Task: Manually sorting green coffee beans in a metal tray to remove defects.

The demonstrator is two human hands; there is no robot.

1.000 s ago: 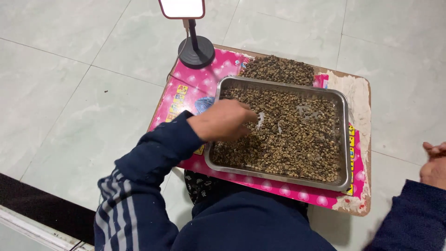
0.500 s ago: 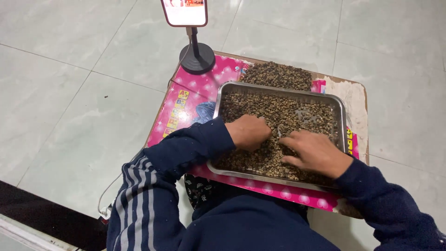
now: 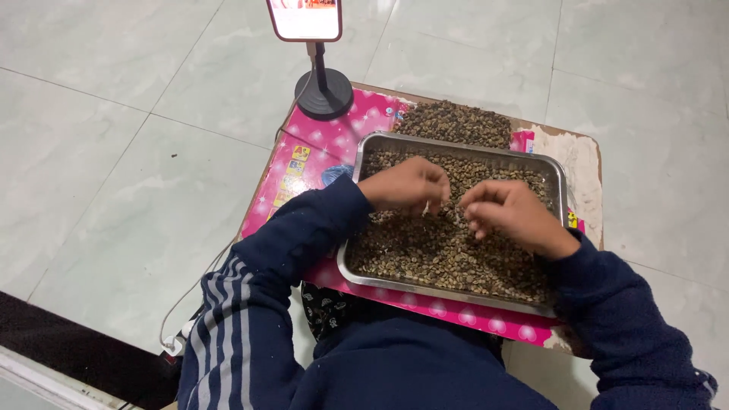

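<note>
Both hands over the metal tray point(image 3: 560, 176), side by side near its middle. Left hand point(image 3: 402, 186): fingers curled in, tips bunched together and pointing down at the beans point(image 3: 425, 254); something small and pale shows at the fingertips, too small to tell what. Right hand point(image 3: 507, 212): fingers likewise curled and pinched, tips just above or touching the bean layer; cannot tell if anything is held. The two hands near each other, not touching. Dark blue sleeves, the left with pale stripes.

Tray: rectangular, shallow, steel, filled with a flat layer of small brown-green beans. It sits on a pink printed sheet point(image 3: 319, 148) spread over a small worktop point(image 3: 585, 156) with worn, whitish edge at the right. A second heap of beans point(image 3: 456, 123) lies loose on the sheet just behind the tray, touching its far rim.

Far left corner of the worktop: a phone point(image 3: 305, 19) on a black round-based stand point(image 3: 324, 95), cable trailing off to the floor. Floor point(image 3: 114, 152): large pale green-grey tiles
</note>
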